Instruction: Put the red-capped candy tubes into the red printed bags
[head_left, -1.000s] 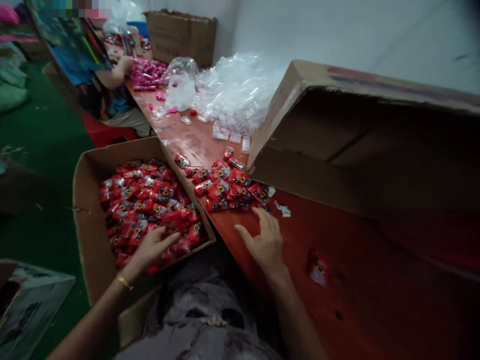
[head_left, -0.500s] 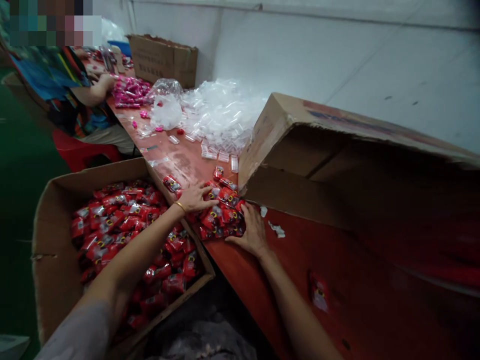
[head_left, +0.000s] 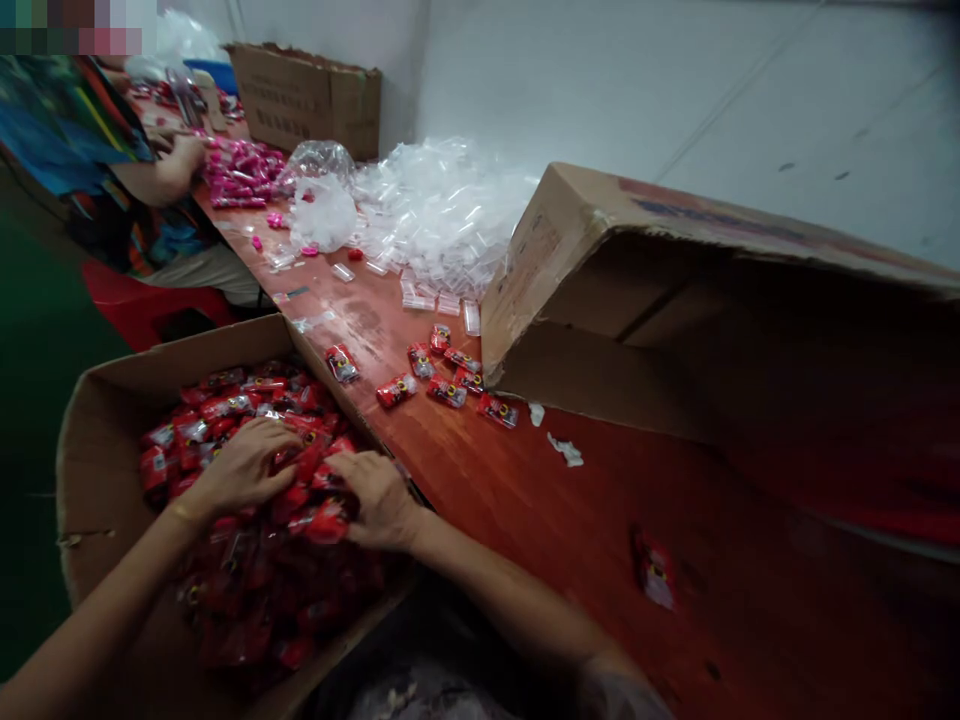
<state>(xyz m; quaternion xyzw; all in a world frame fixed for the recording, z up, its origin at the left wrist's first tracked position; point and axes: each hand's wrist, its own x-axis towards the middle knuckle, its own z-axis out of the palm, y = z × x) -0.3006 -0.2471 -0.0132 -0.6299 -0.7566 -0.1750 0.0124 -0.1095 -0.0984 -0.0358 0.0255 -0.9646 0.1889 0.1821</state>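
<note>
Key relation: small red glossy plastic-film packets [head_left: 311,462] sit right under and between both hands, inside the open brown cardboard box [head_left: 97,470], toward its table-side wall. Bunch is jumbled, no common long axis. Right hand [head_left: 375,500] is just inside that wall, fingers bent and pointing left, onto the packets; forearm slants in from the lower right, across the box's table-side rim. Left hand [head_left: 251,465] is over the box's middle, back up, fingers curled, thumb toward the right hand; forearm slants in over the box's near-left part. Finger gaps look moderate on both; can't tell if either one is pinching a packet. Well right of the right forearm, a single red rectangular packet [head_left: 654,568] lies on the orange-red table [head_left: 525,520], long axis slanting away to the left. Farther up the table, ahead and slightly right of the right fingers: a loose cluster of red packets [head_left: 448,390], axes mixed, right hand nearer. Stray flat red packet [head_left: 341,362] lies left of those, just beside the table's box-side edge. Right of the cluster, a big brown carton [head_left: 559,235] on its side, mouth facing the person. Beyond: a heap of clear plastic pieces [head_left: 450,215], then, at the box-side edge, a co-worker's hand [head_left: 184,160] beside shiny pink pieces [head_left: 244,172].
</note>
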